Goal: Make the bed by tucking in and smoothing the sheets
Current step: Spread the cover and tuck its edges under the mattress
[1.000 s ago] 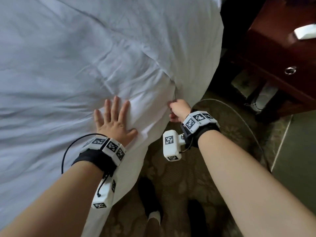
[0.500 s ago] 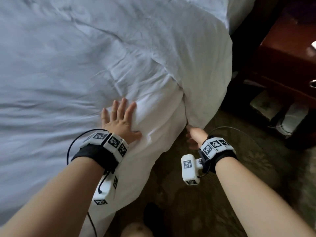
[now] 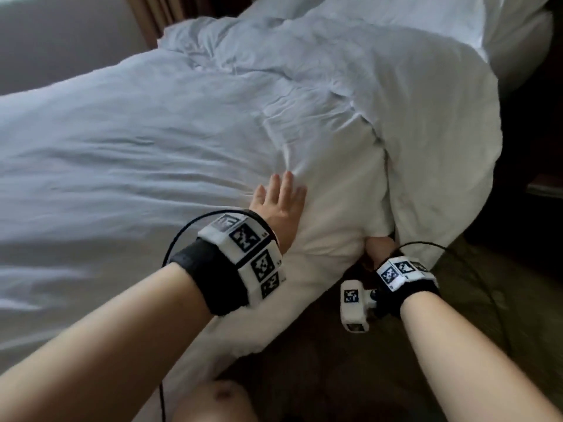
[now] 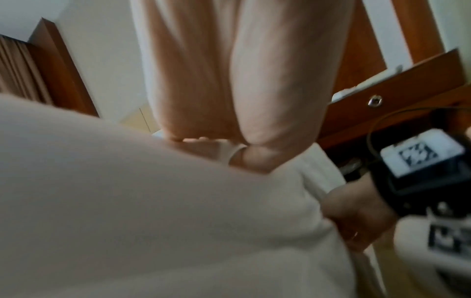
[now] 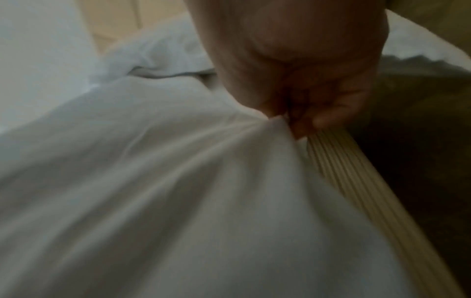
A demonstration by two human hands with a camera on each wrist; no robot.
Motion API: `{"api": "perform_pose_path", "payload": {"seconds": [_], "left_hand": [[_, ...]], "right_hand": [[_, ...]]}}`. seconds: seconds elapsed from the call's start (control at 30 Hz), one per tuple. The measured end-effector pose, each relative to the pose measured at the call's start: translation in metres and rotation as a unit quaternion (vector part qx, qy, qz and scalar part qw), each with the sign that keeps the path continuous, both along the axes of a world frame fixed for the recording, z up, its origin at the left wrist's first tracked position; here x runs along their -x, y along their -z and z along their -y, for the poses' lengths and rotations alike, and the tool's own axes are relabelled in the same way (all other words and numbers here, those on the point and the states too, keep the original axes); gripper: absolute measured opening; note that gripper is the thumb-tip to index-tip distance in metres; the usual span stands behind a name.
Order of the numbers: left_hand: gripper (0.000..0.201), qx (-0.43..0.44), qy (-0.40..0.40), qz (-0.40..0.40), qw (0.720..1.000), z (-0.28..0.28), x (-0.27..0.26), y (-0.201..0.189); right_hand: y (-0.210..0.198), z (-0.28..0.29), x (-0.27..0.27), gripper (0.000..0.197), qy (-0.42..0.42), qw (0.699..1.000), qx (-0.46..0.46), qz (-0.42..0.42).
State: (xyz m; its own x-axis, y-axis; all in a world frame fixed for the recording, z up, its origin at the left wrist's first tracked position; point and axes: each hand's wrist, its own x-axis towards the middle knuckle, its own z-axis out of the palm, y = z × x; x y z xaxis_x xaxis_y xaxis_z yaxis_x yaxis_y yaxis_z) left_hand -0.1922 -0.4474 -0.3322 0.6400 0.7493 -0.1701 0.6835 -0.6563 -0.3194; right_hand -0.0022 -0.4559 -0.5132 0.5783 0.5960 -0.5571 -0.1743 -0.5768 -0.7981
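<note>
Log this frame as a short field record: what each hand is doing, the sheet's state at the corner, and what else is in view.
left hand: left hand lies flat, fingers straight, pressing on the white sheet near the bed corner
right hand: right hand pinches a fold of the sheet at the mattress corner, low on the bed's side
grip: thumb and fingers closed on the cloth, which fans out in taut creases
sheet state: wrinkled on top; bunched duvet farther up the bed
mattress edge: ribbed border exposed beside the pinch
surroundings: wooden nightstand, carpet
</note>
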Motion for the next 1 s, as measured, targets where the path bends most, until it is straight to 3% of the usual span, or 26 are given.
{"api": "perform_pose_path", "payload": {"seconds": [0.1,0.2,0.27,0.33,0.4,0.47,0.5,0.53,0.57,0.6,0.63,0.7,0.77,0.83,0.93,1.0], "left_hand": [[0.055,-0.008,-0.012,-0.026,1.000,0.012,-0.006,0.007],[0.067,-0.015,-0.016,-0.025,0.999,0.007,-0.007,0.008],[0.069,-0.057,-0.024,0.059,0.996,0.000,-0.008,0.002],[0.058,-0.104,-0.099,0.193,0.971,-0.007,-0.008,-0.010],[0.048,-0.116,-0.175,0.230,0.950,-0.016,-0.008,-0.018],[0.037,-0.096,-0.179,0.216,0.955,-0.021,-0.009,-0.020],[0.031,-0.090,-0.165,0.214,0.958,-0.021,-0.011,-0.019],[0.027,-0.087,-0.151,0.219,0.960,-0.021,-0.013,-0.020],[0.025,-0.087,-0.140,0.232,0.959,-0.021,-0.016,-0.022],[0.023,-0.088,-0.135,0.253,0.954,-0.020,-0.017,-0.024],[0.022,-0.096,-0.133,0.274,0.948,-0.020,-0.019,-0.026],[0.025,-0.125,-0.126,0.278,0.944,-0.020,-0.024,-0.030],[0.037,-0.139,-0.135,0.225,0.955,-0.021,-0.026,-0.026],[0.045,-0.139,-0.165,0.176,0.960,-0.024,-0.027,-0.020],[0.026,-0.160,-0.185,0.130,0.961,-0.025,-0.027,-0.016],[0.026,-0.141,-0.195,0.162,0.957,-0.023,-0.023,-0.015]], "right_hand": [[0.020,0.021,-0.010,0.037,-0.067,0.990,0.060,0.113],[0.015,0.040,-0.009,0.032,-0.153,0.963,0.084,0.207],[0.014,0.038,-0.011,0.030,-0.203,0.947,0.075,0.235],[0.015,0.036,-0.013,0.028,-0.221,0.941,0.079,0.242],[0.018,0.038,-0.013,0.018,-0.216,0.944,0.069,0.241],[0.021,0.035,-0.011,0.015,-0.132,0.977,0.034,0.163],[0.026,0.032,-0.008,0.018,-0.043,0.997,-0.020,0.064],[0.029,0.030,-0.003,0.021,0.036,0.994,-0.090,-0.048],[0.035,0.026,0.005,0.030,0.082,0.969,-0.139,-0.187],[0.038,0.026,0.015,0.041,0.098,0.925,-0.167,-0.326],[0.037,0.027,0.025,0.049,0.081,0.885,-0.177,-0.424],[0.029,0.028,0.037,0.052,0.039,0.830,-0.199,-0.520],[0.019,0.025,0.042,0.048,0.052,0.824,-0.213,-0.523],[0.030,0.026,0.041,0.042,0.095,0.858,-0.222,-0.454],[0.049,0.039,0.038,0.033,0.125,0.904,-0.192,-0.361],[0.058,0.048,0.035,0.032,0.130,0.921,-0.168,-0.327]]}}
